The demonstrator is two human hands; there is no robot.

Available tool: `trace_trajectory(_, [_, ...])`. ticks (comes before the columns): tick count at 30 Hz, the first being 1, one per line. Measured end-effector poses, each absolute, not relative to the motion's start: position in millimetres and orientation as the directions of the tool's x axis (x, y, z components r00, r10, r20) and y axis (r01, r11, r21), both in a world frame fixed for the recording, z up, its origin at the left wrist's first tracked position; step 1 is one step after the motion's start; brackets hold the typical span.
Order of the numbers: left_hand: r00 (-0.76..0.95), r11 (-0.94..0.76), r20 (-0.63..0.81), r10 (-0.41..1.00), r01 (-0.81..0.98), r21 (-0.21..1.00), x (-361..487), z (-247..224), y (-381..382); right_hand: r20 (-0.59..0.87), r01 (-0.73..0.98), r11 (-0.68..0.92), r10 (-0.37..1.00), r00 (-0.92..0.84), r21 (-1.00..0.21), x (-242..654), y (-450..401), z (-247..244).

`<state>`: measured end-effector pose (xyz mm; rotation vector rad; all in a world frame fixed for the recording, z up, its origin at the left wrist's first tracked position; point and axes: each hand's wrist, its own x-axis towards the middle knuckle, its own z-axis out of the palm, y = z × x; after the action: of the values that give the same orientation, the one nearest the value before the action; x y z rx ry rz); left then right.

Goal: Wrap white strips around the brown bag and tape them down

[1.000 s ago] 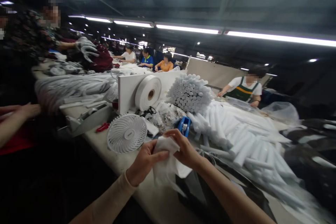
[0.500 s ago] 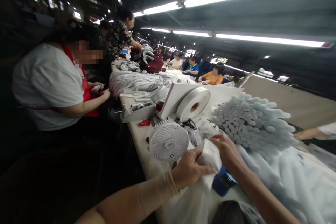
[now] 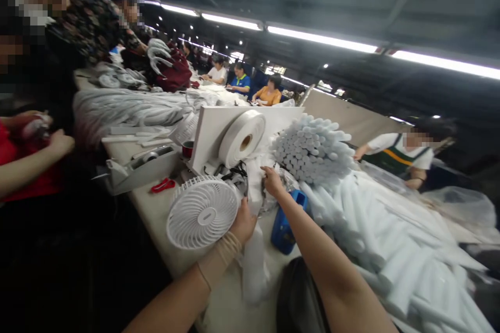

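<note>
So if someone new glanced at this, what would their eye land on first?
Probably the round white fan, tilted face-up just left of the wearer's left hand. Then the big white roll standing on edge in front of a white board, and, to the roll's right, the stacked bundle of pale tubes with its rounded ends showing.

Above me I see long white lights under a dark roof, small bright windows far back, and a long pale table before me
</note>
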<state>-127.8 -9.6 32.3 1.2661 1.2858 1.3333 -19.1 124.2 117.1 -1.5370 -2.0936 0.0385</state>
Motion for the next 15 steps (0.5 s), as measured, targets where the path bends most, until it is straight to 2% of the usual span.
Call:
trace_trajectory(5, [-0.044, -0.153, 0.163, 0.986, 0.172, 0.973, -129.1, 22.7, -24.4, 0.311, 0.895, 0.182, 0.949, -0.052, -0.407, -3.9, 110.6, 128.7])
trace_trajectory(11, [-0.017, -0.249, 0.264, 0.964, 0.288, 0.925, -132.0, 11.5, -46.2, -0.102, 0.853, 0.030, 0.990, -0.097, -0.521, -5.8, 75.0, 112.5])
trace_trajectory(15, [-0.021, -0.267, 0.299, 0.954, 0.390, 0.881, -132.8, 1.0, -54.6, -0.091, 0.786, 0.033, 0.989, -0.113, -0.618, -8.8, 54.1, 100.8])
